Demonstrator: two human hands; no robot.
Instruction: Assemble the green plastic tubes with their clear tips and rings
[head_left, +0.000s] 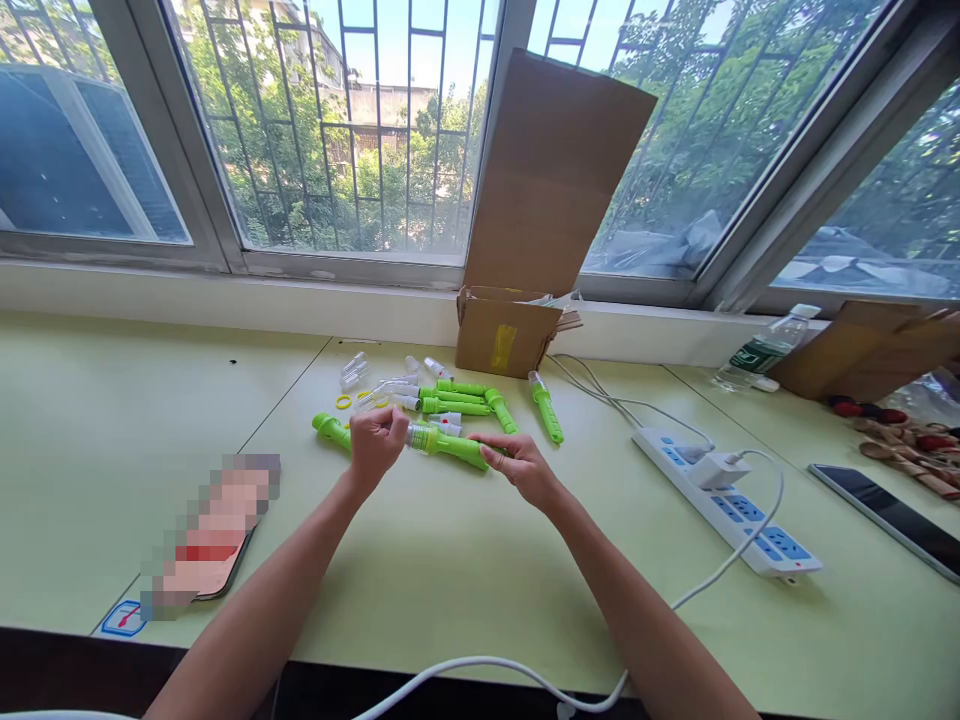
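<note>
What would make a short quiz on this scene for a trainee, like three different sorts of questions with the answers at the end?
1. Multiple choice: What colour is the tube that the right hand grips? A) yellow B) green C) red
2. True or false: A white adapter is plugged into the power strip.
3. Fill in the blank: The plastic bottle on the right side of the table has a ___ cap.

Key: 1. B; 2. True; 3. white
</note>
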